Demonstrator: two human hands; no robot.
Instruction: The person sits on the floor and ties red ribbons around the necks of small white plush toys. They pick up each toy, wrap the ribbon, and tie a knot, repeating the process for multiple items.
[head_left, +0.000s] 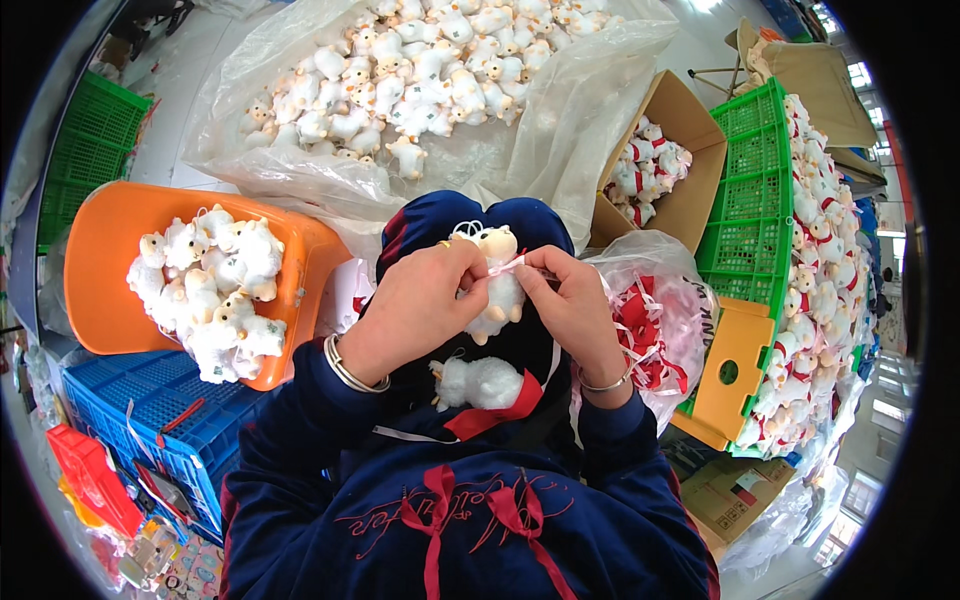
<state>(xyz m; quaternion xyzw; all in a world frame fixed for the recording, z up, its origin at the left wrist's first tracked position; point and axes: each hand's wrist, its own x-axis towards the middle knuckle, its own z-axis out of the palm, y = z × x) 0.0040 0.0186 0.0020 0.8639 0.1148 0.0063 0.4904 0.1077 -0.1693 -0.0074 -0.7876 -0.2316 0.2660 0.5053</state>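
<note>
Head view: left hand (pixel 425 288) at frame centre, fingertips pressed together, pinching pale ribbon (pixel 507 266) at the toy's neck; right hand (pixel 572 305), just right of it, pinches the same ribbon between thumb and forefinger. White toy (pixel 497 305) upright at centre, between the hands, over the lap. Second toy (pixel 485 383) lies just below, red scarf (pixel 505 410) touching its right end. Left of frame: orange chair (pixel 100 265) with a toy heap (pixel 210 285), blue crate (pixel 140 400) below. Top centre: plastic sheet (pixel 565 140) under a big toy pile (pixel 430 90). Upper right: open carton (pixel 705 130) with toys inside, green crate (pixel 740 190) beside it. Right of centre: clear bag (pixel 692 300) of red scarves.
</note>
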